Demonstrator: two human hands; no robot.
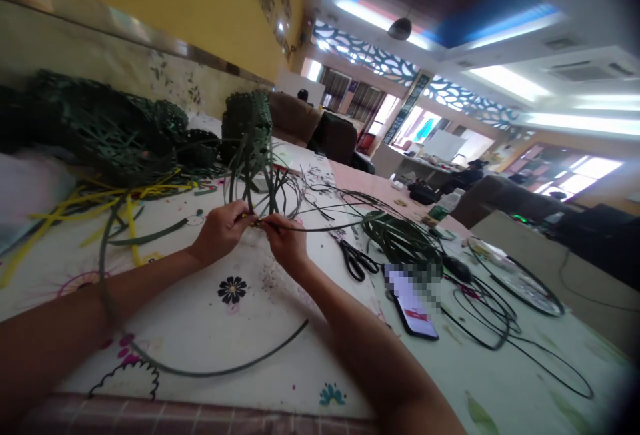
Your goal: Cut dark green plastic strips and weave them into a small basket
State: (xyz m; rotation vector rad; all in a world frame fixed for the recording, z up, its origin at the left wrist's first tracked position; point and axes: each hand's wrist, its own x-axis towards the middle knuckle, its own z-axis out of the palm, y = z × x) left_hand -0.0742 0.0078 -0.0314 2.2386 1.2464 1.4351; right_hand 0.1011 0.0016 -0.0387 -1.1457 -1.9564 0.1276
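Observation:
Near the middle of the view, my left hand (pixel 223 232) is closed, fingertips pinching the base of a bunch of dark green strips (pixel 273 185). My right hand (pixel 287 242) is also closed, its thumb and fingers gripping strips just beside the left fingertips. A bit of yellow shows between the two hands. The strips fan upward and behind the hands, and some trail off to the right. One long green strip (pixel 200 374) curves down from the left, under my left forearm, and its free end lies on the flowered tablecloth (pixel 190 315).
Black scissors (pixel 356 260), a phone (pixel 413 305) and coiled green strips (pixel 400 238) lie to the right. Yellow strips (pixel 107 205) are at the left. Dark green woven pieces (pixel 100 122) are piled behind them, and another woven piece (pixel 246 118) stands at the back.

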